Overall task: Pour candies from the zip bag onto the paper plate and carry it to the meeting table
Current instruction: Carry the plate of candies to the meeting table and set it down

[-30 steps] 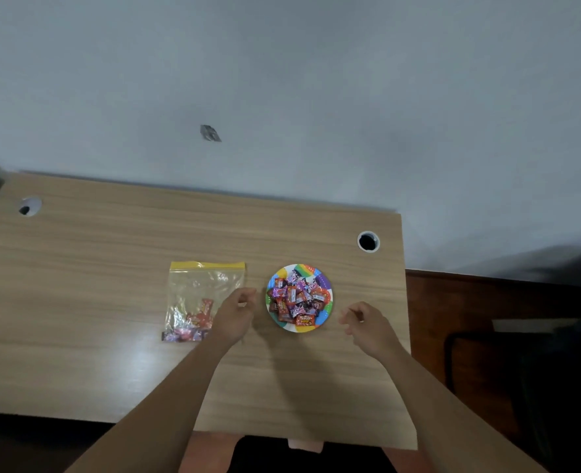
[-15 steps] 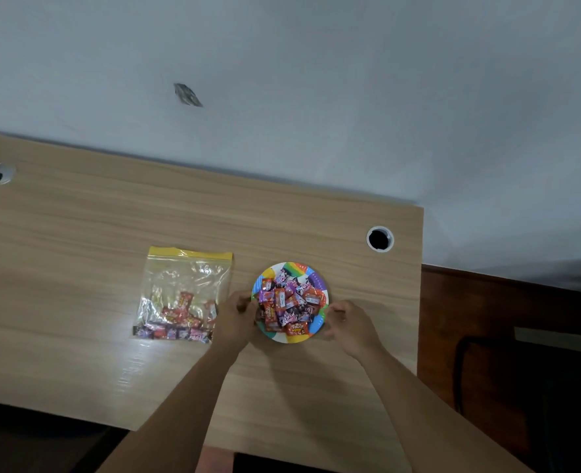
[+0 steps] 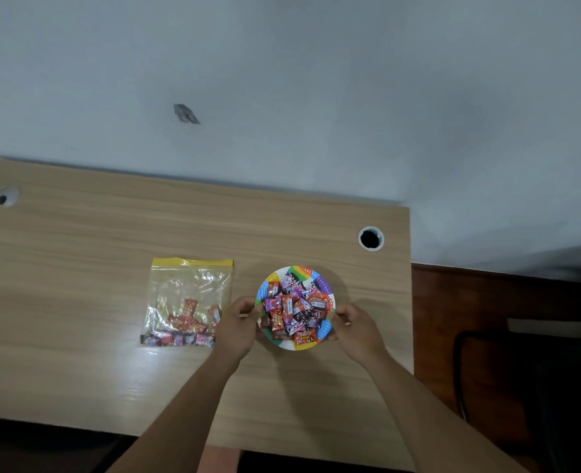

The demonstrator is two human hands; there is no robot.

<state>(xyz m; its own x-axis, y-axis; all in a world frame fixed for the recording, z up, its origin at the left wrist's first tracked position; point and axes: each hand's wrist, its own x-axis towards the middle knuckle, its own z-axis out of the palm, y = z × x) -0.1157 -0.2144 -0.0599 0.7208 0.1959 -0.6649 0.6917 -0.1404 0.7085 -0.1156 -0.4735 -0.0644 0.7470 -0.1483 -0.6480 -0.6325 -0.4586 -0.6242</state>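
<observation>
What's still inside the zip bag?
A few wrapped candies sit along the bottom of the zip bag; its upper part looks empty. The left hand covers the bag's lower right corner.

You are looking at printing on the small red and purple candy wrappers [image 3: 294, 310], but none of it is reading clearly.

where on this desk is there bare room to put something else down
Bare wood lies left of the zip bag, along the back edge between the two cable holes, and in front between the forearms. It is crowded mid-desk, where both hands, left and right, flank the plate beside the bag.
</observation>
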